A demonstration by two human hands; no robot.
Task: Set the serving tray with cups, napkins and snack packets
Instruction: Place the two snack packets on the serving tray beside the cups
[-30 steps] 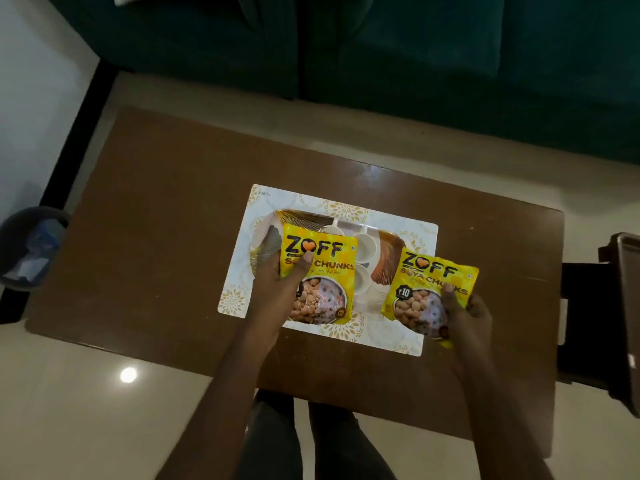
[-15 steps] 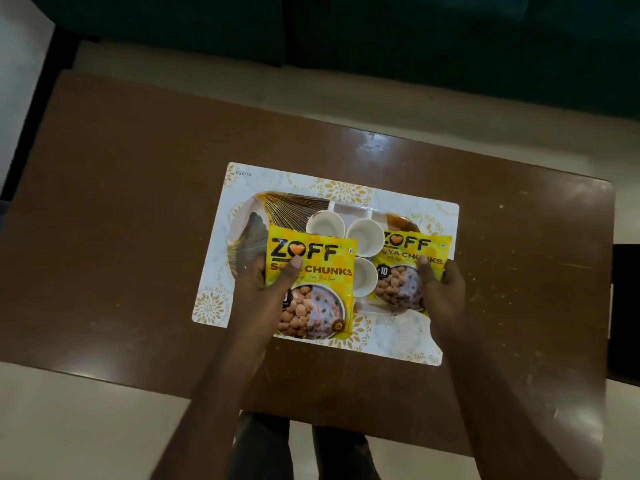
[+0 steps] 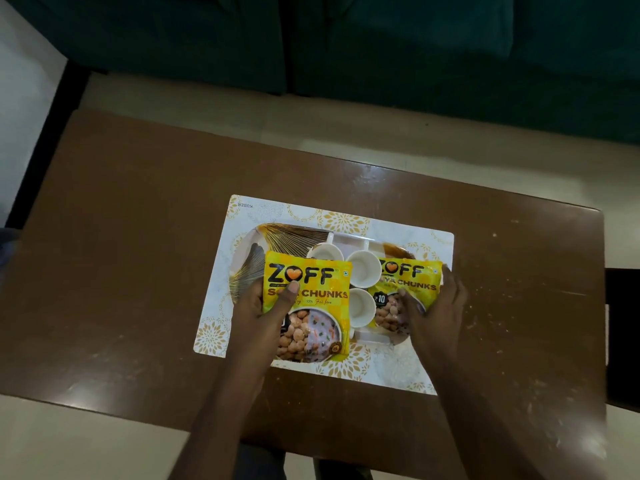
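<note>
A white serving tray [image 3: 273,237] with gold leaf pattern sits on a white and gold placemat [image 3: 242,216]. Three white cups [image 3: 362,268] stand in the tray's middle. My left hand [image 3: 258,306] grips a yellow ZOFF soya chunks packet [image 3: 311,289] by its left edge, thumb on its front, over the tray's left part. My right hand [image 3: 434,306] holds a second yellow packet [image 3: 405,278] lying on the tray's right side, thumb on its front and fingers at its right edge. I see no napkins.
The placemat lies on a brown wooden table [image 3: 121,271]. A dark green sofa [image 3: 381,46] runs along the far side. A dark piece of furniture [image 3: 623,334] stands at the table's right end.
My right hand has carried its packet leftward from beside the tray onto the tray's right side. My left hand still holds its packet over the tray's left part.
</note>
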